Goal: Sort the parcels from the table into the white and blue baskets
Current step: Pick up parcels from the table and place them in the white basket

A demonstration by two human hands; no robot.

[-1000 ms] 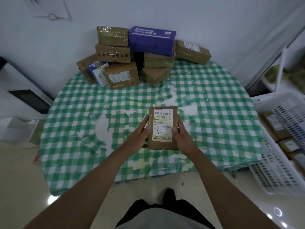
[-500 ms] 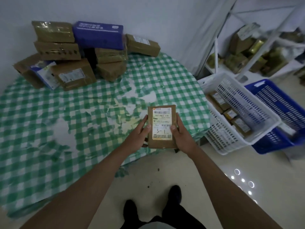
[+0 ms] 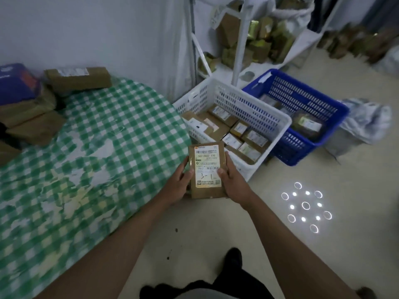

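Observation:
A flat brown parcel (image 3: 207, 154) with a white label marked "3-1" is held upright between both hands. My left hand (image 3: 178, 183) grips its left edge, thumb on the front. My right hand (image 3: 232, 182) grips its right edge the same way. The parcel hangs past the table's right edge, just in front of the white basket (image 3: 248, 104), which holds several brown parcels. The blue basket (image 3: 311, 91) stands behind and to the right of the white one, with a few parcels inside. More parcels (image 3: 77, 77) are piled at the back left of the table (image 3: 108, 137).
The round table wears a green and white checked cloth. A white shelf rack (image 3: 239, 39) stacked with boxes stands behind the baskets. A crumpled grey bag (image 3: 364, 121) lies right of the blue basket. Light floor with lamp reflections spreads to the right; my feet show below.
The view has swung right, from the table's middle toward the baskets. The parcel, held by both hands throughout, has left the tabletop area and now sits beside the white basket.

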